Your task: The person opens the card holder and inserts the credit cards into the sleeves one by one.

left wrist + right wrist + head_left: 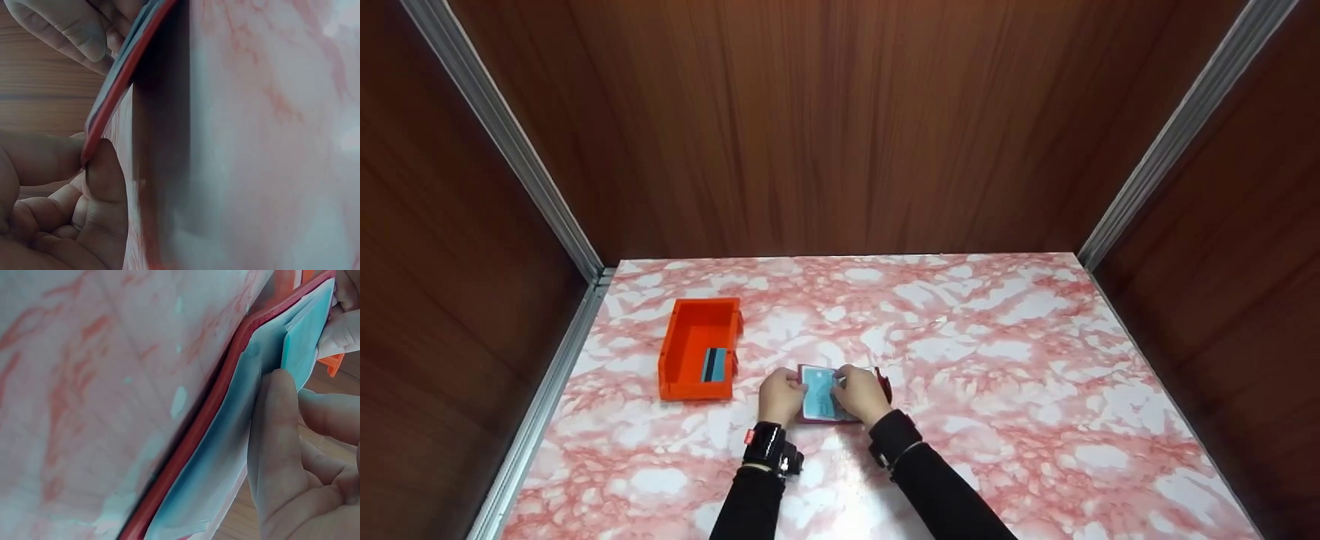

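Note:
A red card holder [115, 87] with clear plastic sleeves lies opened between both hands, tilted up from the table. My left hand [781, 394] pinches its left edge between thumb and finger. A light blue card [817, 394] sits at a sleeve in the left part of the holder. My right hand [864, 394] pinches that card's right edge, its fingertips reaching in beside the sleeve in the right wrist view. How far the card is inside the sleeve I cannot tell. The right hand hides part of the holder's right side.
An orange bin [675, 349] stands on the table to the left of the hands. Another blue card with a dark stripe [714, 365] lies in it. Brown wood-look panels [840, 127] enclose the pink-and-white marbled table [997, 360] at the back and sides.

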{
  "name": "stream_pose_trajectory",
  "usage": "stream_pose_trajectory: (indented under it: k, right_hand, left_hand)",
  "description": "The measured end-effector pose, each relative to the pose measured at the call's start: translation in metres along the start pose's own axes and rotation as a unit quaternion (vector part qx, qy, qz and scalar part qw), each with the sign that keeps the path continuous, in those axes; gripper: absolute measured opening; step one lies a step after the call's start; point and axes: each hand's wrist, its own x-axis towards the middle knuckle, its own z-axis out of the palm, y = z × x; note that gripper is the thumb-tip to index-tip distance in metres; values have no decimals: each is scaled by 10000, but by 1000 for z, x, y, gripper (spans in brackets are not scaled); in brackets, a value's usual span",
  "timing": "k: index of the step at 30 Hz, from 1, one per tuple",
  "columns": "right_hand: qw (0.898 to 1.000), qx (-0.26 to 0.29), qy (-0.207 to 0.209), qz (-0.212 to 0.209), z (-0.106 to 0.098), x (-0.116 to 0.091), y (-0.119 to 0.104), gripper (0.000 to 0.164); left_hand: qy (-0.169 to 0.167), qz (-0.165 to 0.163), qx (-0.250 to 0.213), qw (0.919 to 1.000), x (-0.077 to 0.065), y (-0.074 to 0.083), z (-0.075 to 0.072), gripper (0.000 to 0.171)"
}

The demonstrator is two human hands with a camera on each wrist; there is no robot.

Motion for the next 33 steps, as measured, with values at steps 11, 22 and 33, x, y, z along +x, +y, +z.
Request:
stream_pose_trajectory:
  k: [11, 22, 33]
  right_hand:
    - [9996, 44, 176, -201, -8, 0, 3, 20]
    - [9986, -186, 482, -140, -21, 1, 9, 17]
    - [9949, -518, 851, -139, -25, -2, 23, 15]
  left_hand:
    - [94, 109, 40, 9999, 1, 1, 0, 17]
    - [-29, 11, 51, 10000, -1, 3, -1, 19]
    - [-119, -184, 101, 9997, 0, 4, -2, 21]
